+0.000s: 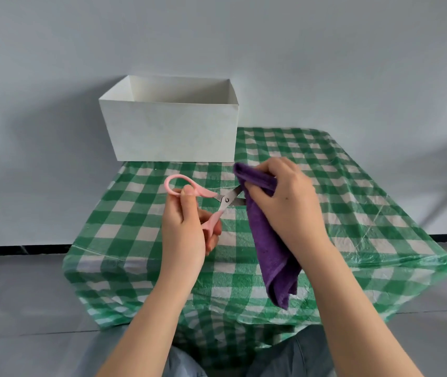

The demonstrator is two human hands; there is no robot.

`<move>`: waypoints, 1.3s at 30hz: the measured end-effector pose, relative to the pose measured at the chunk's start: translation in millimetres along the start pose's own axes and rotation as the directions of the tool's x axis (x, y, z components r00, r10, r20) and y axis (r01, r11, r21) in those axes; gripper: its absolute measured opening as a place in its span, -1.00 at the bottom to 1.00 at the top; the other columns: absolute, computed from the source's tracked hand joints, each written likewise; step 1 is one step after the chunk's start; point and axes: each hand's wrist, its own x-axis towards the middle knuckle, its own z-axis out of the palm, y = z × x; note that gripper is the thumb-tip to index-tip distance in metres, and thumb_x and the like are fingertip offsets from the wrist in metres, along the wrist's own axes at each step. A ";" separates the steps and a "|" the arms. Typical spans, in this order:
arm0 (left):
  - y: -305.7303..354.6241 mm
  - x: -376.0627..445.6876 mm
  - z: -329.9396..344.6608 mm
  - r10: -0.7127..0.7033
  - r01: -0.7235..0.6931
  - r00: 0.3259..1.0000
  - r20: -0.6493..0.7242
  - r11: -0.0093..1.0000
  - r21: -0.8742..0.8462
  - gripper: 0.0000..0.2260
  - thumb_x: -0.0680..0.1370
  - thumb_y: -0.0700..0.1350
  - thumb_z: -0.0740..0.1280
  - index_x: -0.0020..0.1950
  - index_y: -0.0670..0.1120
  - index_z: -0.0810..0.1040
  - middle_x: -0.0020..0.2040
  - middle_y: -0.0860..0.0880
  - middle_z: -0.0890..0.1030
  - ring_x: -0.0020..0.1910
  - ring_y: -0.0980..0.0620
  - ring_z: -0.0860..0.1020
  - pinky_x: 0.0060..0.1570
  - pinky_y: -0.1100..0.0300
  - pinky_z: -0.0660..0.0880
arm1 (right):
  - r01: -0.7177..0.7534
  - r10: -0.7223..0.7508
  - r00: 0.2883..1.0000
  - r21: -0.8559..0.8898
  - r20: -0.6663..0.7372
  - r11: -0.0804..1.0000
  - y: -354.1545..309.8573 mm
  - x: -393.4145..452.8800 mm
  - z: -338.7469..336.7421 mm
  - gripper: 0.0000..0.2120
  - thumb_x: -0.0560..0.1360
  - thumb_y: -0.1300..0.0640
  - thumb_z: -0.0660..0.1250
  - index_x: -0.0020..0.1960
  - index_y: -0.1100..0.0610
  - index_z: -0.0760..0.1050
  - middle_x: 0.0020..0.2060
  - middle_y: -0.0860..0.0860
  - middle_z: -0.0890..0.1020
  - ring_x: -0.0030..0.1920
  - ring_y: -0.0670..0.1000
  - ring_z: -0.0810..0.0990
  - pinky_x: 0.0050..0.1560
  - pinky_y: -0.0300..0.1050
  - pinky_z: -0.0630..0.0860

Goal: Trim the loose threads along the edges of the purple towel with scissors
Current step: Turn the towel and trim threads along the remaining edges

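Note:
My right hand (285, 205) grips the purple towel (268, 240) near its top, and the cloth hangs folded down over the table. My left hand (187, 227) holds pink-handled scissors (217, 200), thumb on the upper loop and fingers around the lower handle. The steel blades are parted and point right, their tips touching the towel's left edge just below my right fingers. No loose thread is clear enough to make out.
A table with a green-and-white checked plastic cover (162, 254) lies under both hands. An open white box (170, 126) stands at its far left, against the grey wall. Grey floor surrounds the table, and my knees (285, 355) sit under its near edge.

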 end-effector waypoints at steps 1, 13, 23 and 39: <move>0.5 -0.6 0.1 -0.007 0.007 1.000 0.011 1.000 -0.010 -0.76 0.66 0.03 0.03 -0.04 -0.07 0.38 -0.48 -0.12 0.50 -0.64 0.01 0.30 -0.65 0.28 0.21 | 0.017 -0.017 1.000 -0.020 0.012 1.000 -0.8 -1.1 1.8 -0.91 0.50 0.12 0.39 -0.05 0.12 0.52 -0.12 -0.03 0.54 -0.20 -0.02 0.49 -0.25 -0.14 0.45; -2.7 2.8 -11.1 -0.031 0.032 0.999 0.035 0.999 -0.004 -0.74 0.66 0.04 0.03 -0.03 -0.10 0.37 -0.49 -0.12 0.49 -0.63 -0.03 0.28 -0.64 0.28 0.20 | 0.011 -0.012 0.997 -0.015 -0.073 1.000 12.2 7.5 -11.1 -0.90 0.50 0.13 0.39 -0.03 0.14 0.52 -0.13 -0.03 0.52 -0.23 -0.03 0.46 -0.29 -0.25 0.39; -2.0 1.5 -18.0 -0.113 0.116 0.990 0.082 0.993 -0.026 -0.74 0.65 0.06 0.04 -0.07 -0.06 0.38 -0.48 -0.14 0.47 -0.64 0.00 0.23 -0.64 0.27 0.15 | 0.229 -0.210 0.973 -0.264 0.097 0.937 31.3 14.4 -6.6 -0.90 0.51 0.12 0.39 -0.01 0.12 0.54 -0.11 -0.01 0.51 -0.25 0.02 0.45 -0.40 -0.15 0.33; 6.9 1.5 -21.3 -0.173 0.181 0.979 0.104 0.981 -0.074 -0.71 0.66 0.04 0.04 -0.19 -0.03 0.35 -0.49 -0.16 0.44 -0.65 0.01 0.21 -0.64 0.29 0.13 | 0.356 -0.322 0.934 -0.306 0.159 0.883 49.8 24.0 -17.4 -0.89 0.49 0.12 0.41 -0.04 0.15 0.58 -0.12 0.04 0.56 -0.22 0.07 0.54 -0.38 -0.16 0.40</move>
